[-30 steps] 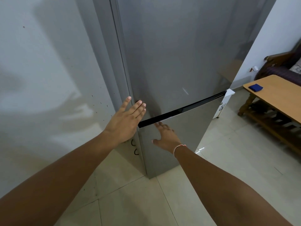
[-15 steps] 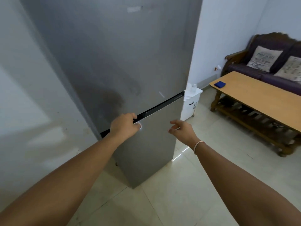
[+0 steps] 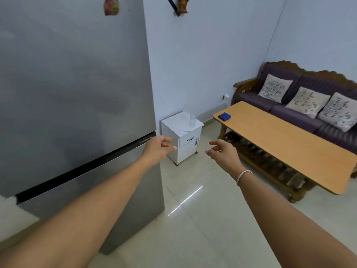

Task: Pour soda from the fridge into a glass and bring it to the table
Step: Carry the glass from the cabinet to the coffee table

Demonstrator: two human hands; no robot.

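White cabinet [image 3: 182, 135] beside fridge [image 3: 77, 84]

Cabinet: a small white cabinet [image 3: 183, 136] stands on the floor against the wall, just beyond both outstretched hands, a dark handle on its front.
Blue item: a flat blue object [image 3: 224, 116] lies up and to the right of the hands, well apart from them.
Sofa: a dark purple sofa [image 3: 301, 105] with a carved wooden frame sits far right, along the wall.
Cushions: three pale printed cushions [image 3: 307, 102] lean on its backrest, side by side.
Wall piece: a small ornament [image 3: 180, 5] hangs high above the hands.
Floor: pale glossy tiles [image 3: 202, 219] under the forearms, with one bright streak of reflected light.
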